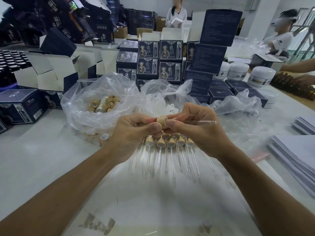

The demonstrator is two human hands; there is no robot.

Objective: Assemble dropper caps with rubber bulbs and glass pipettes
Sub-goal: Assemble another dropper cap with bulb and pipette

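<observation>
Left hand (134, 133) grips the light, rigid cap (162, 122); right hand (192, 128) pinches the thin, fragile pipette (201, 122) near the cap, probably safest there

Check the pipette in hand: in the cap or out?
In. The glass pipette runs out of the cap's open end; seating depth can't be told.

Matt wood-look cap (162, 122), clear glass pipette (201, 122), crinkled glossy plastic bag (81, 103).
</observation>
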